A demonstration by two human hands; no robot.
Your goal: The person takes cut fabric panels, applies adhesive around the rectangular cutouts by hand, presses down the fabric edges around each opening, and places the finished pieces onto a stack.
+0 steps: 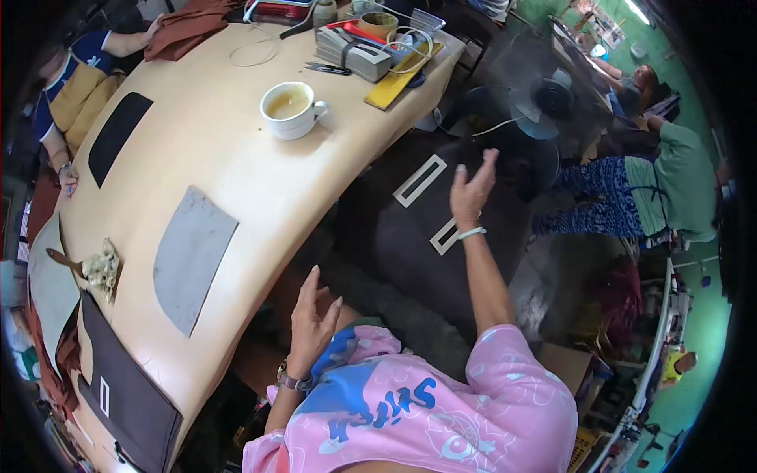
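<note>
My left hand (pixel 311 322) is raised beside the table's front edge, fingers apart and holding nothing. Over a dark brown piece of material (pixel 394 236) my right hand (pixel 473 189) is held up, open and empty. Two cream rectangular frames lie on that material: one (pixel 419 181) left of my right hand, the other (pixel 446 235) just below it, partly hidden by my wrist. On the table, a grey curved piece (pixel 193 260) is the nearest flat piece to my left hand. A white cup (pixel 290 124) with yellowish contents stands farther back.
The tabletop (pixel 260 205) bears a black piece (pixel 118 138), a glue-covered brush (pixel 98 266), dark panels (pixel 130 386), a yellow ruler (pixel 402 76) and a grey box (pixel 352 55). A person (pixel 87 87) is across the table. Another stands right (pixel 654 189), near a fan (pixel 552 98).
</note>
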